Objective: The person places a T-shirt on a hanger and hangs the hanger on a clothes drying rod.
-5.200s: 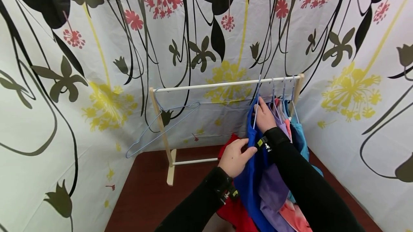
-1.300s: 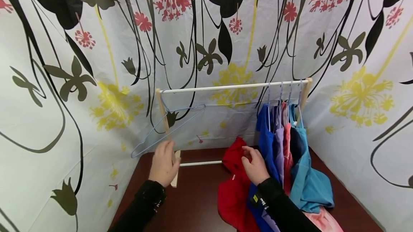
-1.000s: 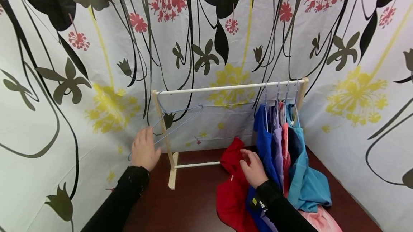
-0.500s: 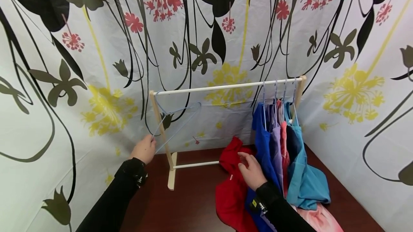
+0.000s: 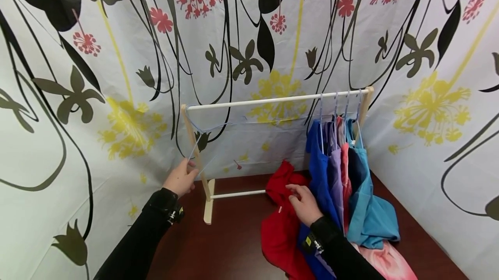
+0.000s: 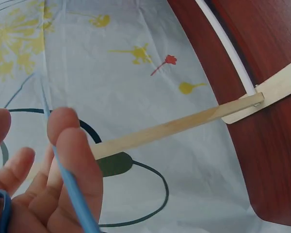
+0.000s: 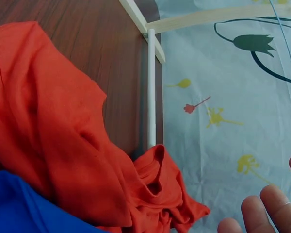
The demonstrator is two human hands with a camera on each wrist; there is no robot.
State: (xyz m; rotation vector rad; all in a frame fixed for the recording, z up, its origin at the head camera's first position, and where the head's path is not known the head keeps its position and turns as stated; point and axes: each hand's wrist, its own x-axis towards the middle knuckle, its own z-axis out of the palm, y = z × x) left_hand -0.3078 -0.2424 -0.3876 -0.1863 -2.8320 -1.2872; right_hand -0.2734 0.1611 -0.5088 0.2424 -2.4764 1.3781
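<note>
Pinching the blue wire hanger [image 5: 193,152] near its lower end, the left hand [image 5: 180,179] held it beside the rack's wooden post [image 5: 195,154]; thin and springy, it looked best gripped at the shoulder. The right hand [image 5: 305,204], fingers relaxed, rested on the soft red garment [image 5: 281,228] heaped on the desk [image 5: 230,245].

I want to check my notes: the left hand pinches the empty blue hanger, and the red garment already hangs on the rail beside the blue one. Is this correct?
Not quite. The left hand does pinch the empty blue hanger, but the red garment lies on the table, as the head view shows.
</note>
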